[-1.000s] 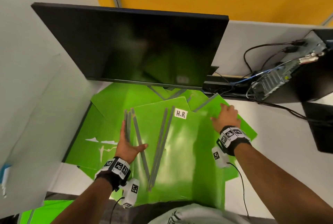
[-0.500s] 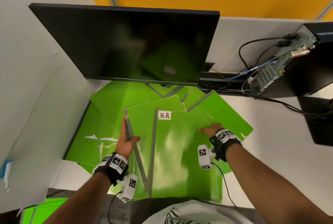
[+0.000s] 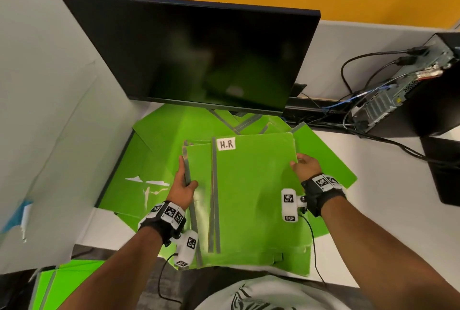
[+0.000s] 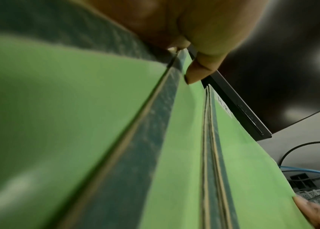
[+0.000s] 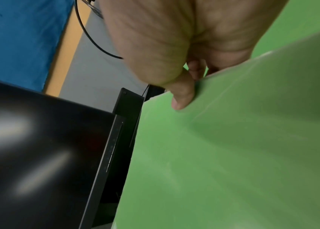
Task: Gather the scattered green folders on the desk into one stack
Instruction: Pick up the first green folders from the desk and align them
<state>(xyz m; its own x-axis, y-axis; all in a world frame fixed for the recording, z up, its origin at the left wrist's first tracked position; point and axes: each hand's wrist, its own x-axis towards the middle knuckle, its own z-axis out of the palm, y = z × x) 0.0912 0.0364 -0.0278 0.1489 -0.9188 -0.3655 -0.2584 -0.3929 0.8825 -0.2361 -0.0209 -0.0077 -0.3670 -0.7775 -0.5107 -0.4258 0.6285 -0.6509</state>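
I am gripping the left spine edge of a stack of green folders (image 3: 249,185) with my left hand (image 3: 183,189), thumb on top. My right hand (image 3: 305,166) is pinching its right edge. The stack is lying on other green folders (image 3: 139,167) spread over the tabletop (image 3: 388,210), near the monitor (image 3: 199,55).

Green folders (image 3: 251,190): thin card, smooth, slight sheen; grey cloth-like spine tape (image 3: 214,195), scuffed. Paper label (image 3: 226,144) at 12 o'clock on the top folder, matt. Monitor (image 3: 211,60) screen glossy black. Desk (image 3: 388,210) white, matt.
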